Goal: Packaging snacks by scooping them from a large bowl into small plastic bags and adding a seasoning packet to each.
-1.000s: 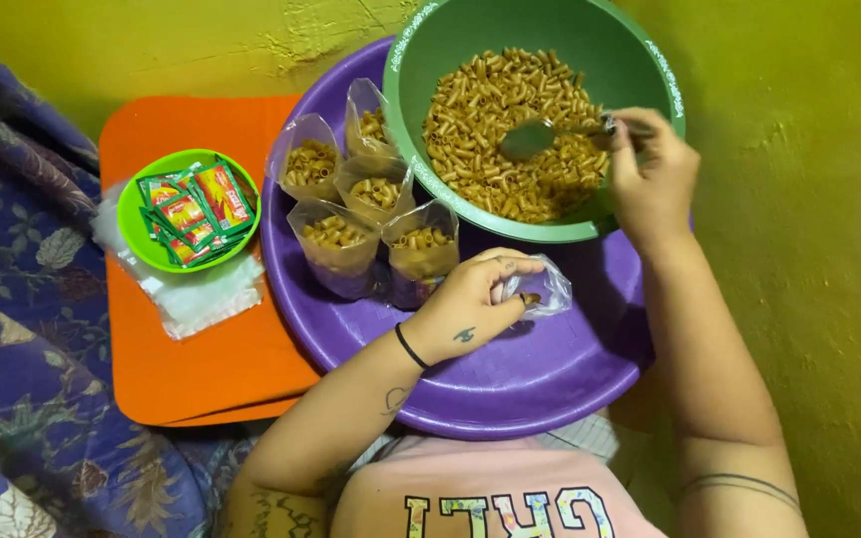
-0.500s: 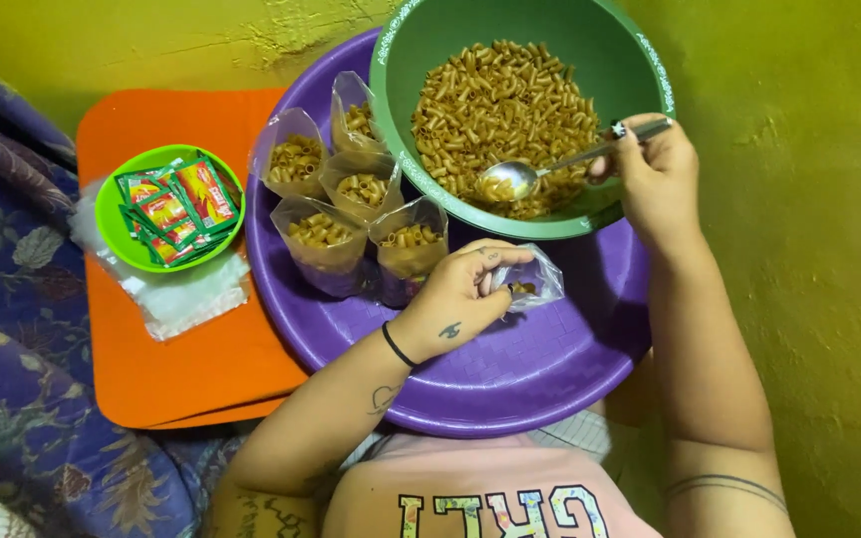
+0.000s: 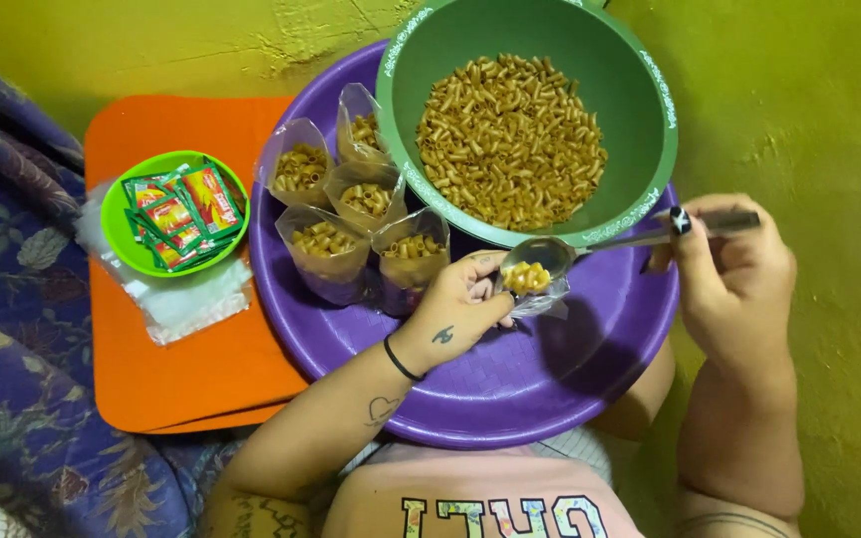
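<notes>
A: What do we have in our hands?

B: Our right hand [image 3: 734,274], at the right of the frame, has its fingers closed around the handle of a metal spoon [image 3: 590,249]. The spoon's bowl carries a small heap of short brown pasta tubes and sits right over the mouth of a small clear plastic bag [image 3: 535,297].

A: And the other hand?

B: Our left hand [image 3: 460,304], just below the middle of the frame, has its fingers pinched on that bag's rim, holding it open and upright on the wide purple plastic basin [image 3: 510,389].

A: Where does the pasta come from?

B: From the large green plastic bowl [image 3: 640,120] at the upper middle, which rests on the far part of the purple basin and is filled with the same brown pasta tubes [image 3: 510,139].

A: Anything beside it?

B: Five filled clear bags of pasta [image 3: 351,214] stand together upright in the basin, just left of the green bowl and touching one another.

A: And to the left?

B: A flat orange plastic board [image 3: 191,369] lies at the left, its edge under the basin. On it, in the upper left, sits a small lime-green bowl [image 3: 117,224] holding red and green sachets [image 3: 181,211], with a heap of empty clear bags [image 3: 186,299] just below it. A blue flowered cloth [image 3: 12,349] runs along the left edge.
</notes>
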